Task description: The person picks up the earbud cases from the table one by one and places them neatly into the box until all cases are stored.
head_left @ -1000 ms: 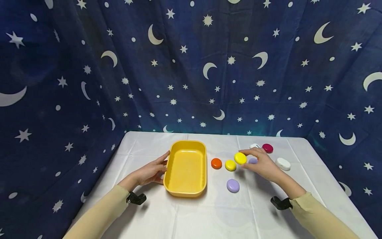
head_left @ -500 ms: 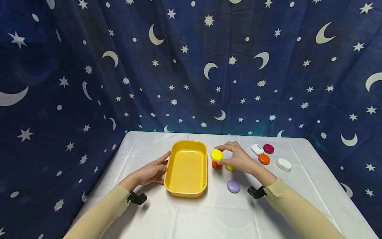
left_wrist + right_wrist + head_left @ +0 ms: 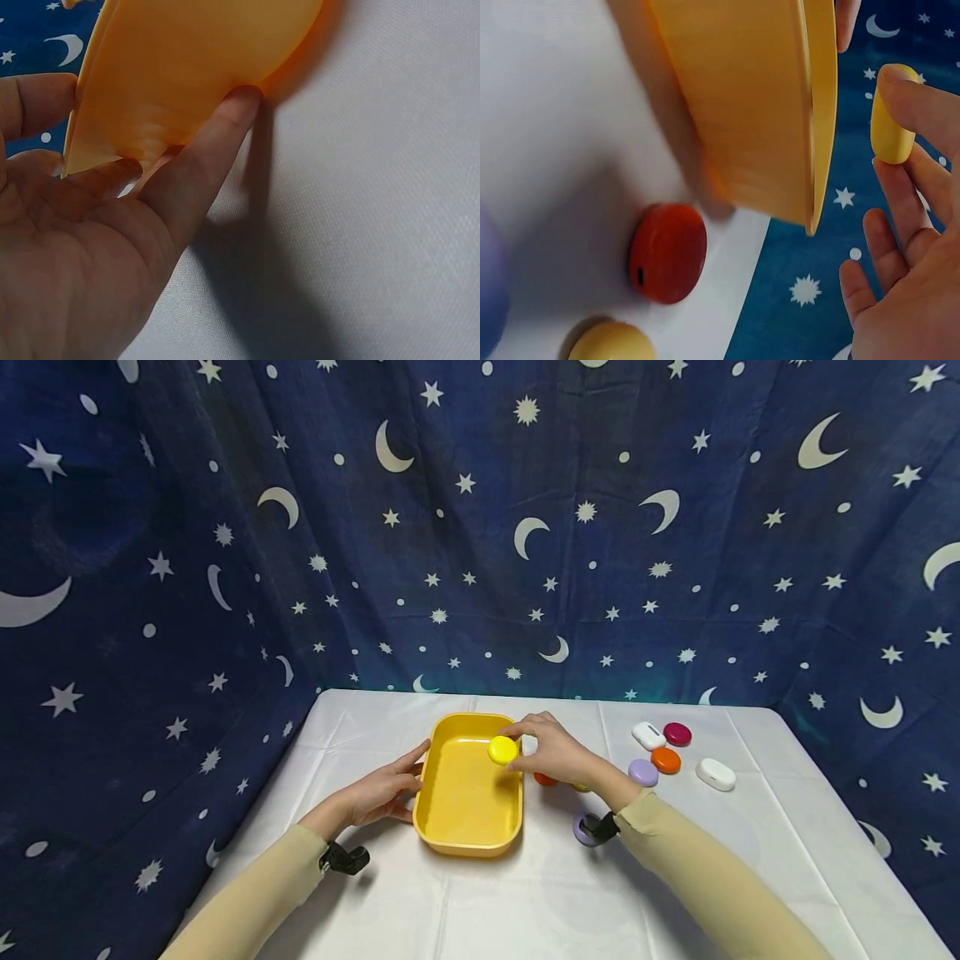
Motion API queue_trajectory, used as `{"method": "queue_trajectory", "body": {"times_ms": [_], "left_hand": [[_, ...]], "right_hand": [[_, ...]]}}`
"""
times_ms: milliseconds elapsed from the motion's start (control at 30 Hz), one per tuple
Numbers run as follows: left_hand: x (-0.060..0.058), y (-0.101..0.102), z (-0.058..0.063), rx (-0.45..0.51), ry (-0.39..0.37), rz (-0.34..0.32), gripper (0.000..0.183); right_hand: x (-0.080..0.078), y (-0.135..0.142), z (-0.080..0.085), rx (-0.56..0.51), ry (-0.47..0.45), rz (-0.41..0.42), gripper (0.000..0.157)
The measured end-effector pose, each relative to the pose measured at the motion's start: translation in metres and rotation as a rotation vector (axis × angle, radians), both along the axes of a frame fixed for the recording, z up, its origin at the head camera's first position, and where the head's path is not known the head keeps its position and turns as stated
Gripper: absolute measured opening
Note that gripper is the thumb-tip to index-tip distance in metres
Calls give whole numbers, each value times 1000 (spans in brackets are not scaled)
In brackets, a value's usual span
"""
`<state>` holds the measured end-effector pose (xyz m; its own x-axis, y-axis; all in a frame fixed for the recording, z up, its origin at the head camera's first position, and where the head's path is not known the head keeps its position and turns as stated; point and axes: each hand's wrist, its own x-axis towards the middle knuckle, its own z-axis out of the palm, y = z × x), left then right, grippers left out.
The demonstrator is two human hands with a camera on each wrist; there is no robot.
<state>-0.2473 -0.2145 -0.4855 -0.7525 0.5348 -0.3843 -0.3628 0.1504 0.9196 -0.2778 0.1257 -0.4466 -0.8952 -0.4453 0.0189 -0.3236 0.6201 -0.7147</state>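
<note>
Disc (image 3: 502, 751) pinched by the right hand (image 3: 557, 748) has moved above the yellow tray (image 3: 461, 810), which the left hand (image 3: 377, 791) touches, fingers extended.

smooth plastic tray (image 3: 468, 802), woven tablecloth (image 3: 405, 187)

Both wrist views crop the yellow tray (image 3: 467, 806) at the top.

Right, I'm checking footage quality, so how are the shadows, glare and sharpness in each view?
Head: small glare streak at the far end of the yellow tray. Left wrist: dark shadow beside the left hand on the white cloth. Right wrist: soft-edged shadows beside the tray; purple disc at the picture's left edge looks blurred.
</note>
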Motion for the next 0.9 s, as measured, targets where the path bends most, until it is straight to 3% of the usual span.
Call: {"method": "queue_trajectory", "body": {"times_ms": [167, 333, 500, 900], "left_hand": [[0, 0, 0, 0, 0, 3, 83], [-1, 0, 0, -2, -7, 12, 85], [0, 1, 1, -3, -10, 15, 84], [0, -1, 0, 5, -12, 9, 81]], "right_hand": [[-4, -14, -3, 64, 25, 27, 50], [-9, -25, -7, 191, 145, 132, 49], [-12, -36, -11, 298, 201, 212, 45], [-13, -49, -18, 407, 160, 249, 49]]}}
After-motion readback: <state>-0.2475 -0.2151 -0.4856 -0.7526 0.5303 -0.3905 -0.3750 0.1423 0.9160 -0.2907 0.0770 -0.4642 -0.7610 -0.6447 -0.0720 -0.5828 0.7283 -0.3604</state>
